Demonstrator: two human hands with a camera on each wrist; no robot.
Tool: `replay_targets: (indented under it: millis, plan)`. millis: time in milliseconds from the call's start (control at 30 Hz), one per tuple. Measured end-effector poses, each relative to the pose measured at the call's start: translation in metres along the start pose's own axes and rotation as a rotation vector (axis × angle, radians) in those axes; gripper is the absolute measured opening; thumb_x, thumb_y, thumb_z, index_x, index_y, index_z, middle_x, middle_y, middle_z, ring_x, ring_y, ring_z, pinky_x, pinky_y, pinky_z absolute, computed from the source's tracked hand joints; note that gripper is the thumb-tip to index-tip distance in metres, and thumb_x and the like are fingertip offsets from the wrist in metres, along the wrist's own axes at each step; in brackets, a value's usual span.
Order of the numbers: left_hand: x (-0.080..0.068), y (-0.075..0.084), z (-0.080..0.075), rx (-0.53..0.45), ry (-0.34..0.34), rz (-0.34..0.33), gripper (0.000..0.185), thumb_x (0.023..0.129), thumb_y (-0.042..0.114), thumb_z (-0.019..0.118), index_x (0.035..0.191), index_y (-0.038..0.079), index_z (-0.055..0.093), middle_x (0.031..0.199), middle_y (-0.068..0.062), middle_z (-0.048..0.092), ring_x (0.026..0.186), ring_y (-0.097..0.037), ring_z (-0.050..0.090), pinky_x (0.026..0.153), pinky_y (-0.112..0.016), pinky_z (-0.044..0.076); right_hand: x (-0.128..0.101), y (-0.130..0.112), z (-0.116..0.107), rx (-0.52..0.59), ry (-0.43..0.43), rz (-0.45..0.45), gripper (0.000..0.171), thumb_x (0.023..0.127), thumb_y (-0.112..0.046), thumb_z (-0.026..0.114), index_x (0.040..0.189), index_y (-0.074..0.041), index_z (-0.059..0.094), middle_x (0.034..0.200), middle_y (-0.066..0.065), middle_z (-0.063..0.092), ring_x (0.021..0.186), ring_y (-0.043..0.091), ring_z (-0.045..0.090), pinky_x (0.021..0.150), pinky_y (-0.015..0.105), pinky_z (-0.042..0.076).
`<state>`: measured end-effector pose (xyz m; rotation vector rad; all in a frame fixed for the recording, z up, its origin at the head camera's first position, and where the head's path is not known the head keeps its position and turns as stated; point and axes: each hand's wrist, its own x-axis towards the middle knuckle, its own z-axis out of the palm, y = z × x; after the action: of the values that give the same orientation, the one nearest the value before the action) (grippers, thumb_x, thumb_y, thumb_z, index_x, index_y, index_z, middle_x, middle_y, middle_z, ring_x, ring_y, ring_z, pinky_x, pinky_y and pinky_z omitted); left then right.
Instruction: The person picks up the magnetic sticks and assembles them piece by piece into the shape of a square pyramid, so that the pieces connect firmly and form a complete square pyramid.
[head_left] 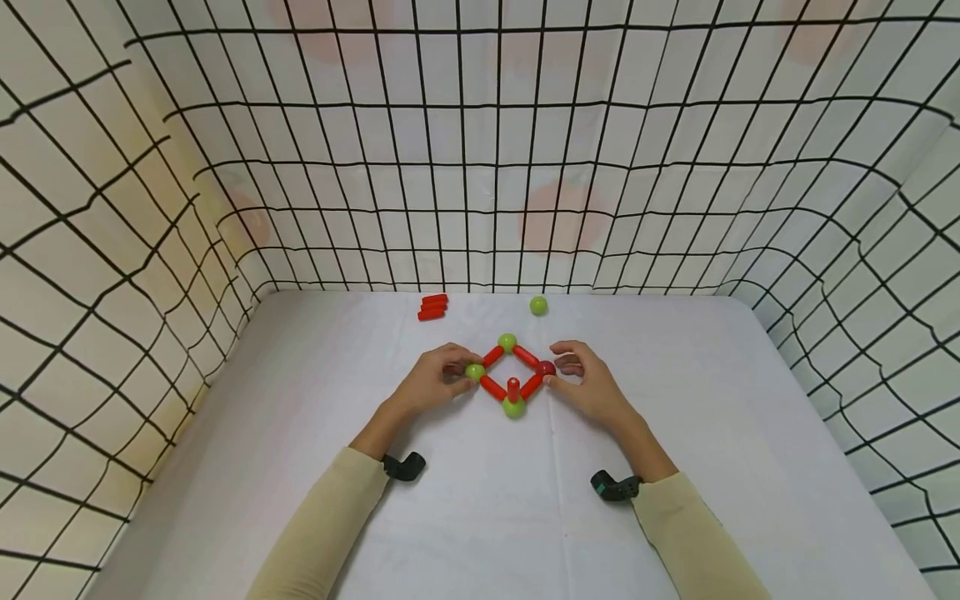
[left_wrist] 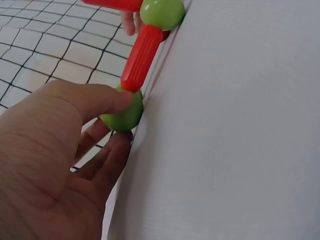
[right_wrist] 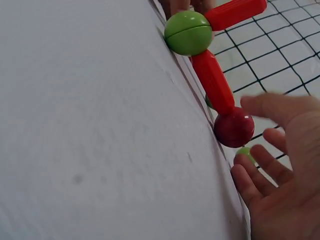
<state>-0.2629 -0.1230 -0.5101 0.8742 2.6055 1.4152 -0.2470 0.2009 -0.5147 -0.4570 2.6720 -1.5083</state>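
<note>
Four red rods and several balls form a diamond frame on the white table (head_left: 480,517). My left hand (head_left: 431,379) pinches the green ball (head_left: 475,372) at its left corner; the left wrist view shows thumb and fingers on either side. Beside the dark red ball (head_left: 545,368) at the right corner is my right hand (head_left: 592,392), fingers loosely spread, with the thumb close to the ball in the right wrist view. Another green ball (head_left: 507,342) makes the far corner. From the near green ball (head_left: 513,408) a red rod (head_left: 513,387) stands up.
Several loose red rods (head_left: 432,307) lie side by side behind the frame, to the left. A single green ball (head_left: 538,306) sits behind it to the right. Black netting (head_left: 462,167) rises around the back and sides of the table.
</note>
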Motion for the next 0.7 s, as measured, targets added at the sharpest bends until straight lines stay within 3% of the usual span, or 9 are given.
replay_targets:
  millis: [200,333,700]
  plan:
    - [0.0,0.005,0.0,0.011,-0.053,-0.007,0.03,0.085,0.013,0.084,0.113,0.014,0.074,0.106,0.002,0.07,0.098,-0.012,0.067,0.093,-0.029,0.059,-0.001,-0.003,-0.004,-0.037,-0.164,-0.034,0.094,0.079,-0.026,0.091,0.156,-0.017,0.037,0.157,0.006,0.044,0.144,0.029,0.045,0.122,0.05,0.037]
    - [0.001,0.007,0.001,0.009,-0.105,-0.001,0.03,0.082,0.018,0.088,0.107,0.017,0.072,0.097,0.003,0.068,0.091,-0.012,0.065,0.086,-0.025,0.059,0.001,-0.006,-0.003,-0.055,-0.212,-0.096,0.112,0.073,-0.033,0.095,0.161,-0.013,0.029,0.164,0.008,0.034,0.152,0.03,0.034,0.125,0.052,0.031]
    - [0.001,0.008,0.003,0.026,-0.094,-0.027,0.031,0.08,0.022,0.09,0.103,0.018,0.07,0.092,0.003,0.064,0.088,-0.013,0.063,0.082,-0.024,0.058,0.01,-0.003,0.002,-0.117,-0.232,-0.075,0.107,0.077,-0.037,0.091,0.162,-0.021,0.028,0.17,0.003,0.024,0.158,0.032,0.023,0.126,0.06,0.022]
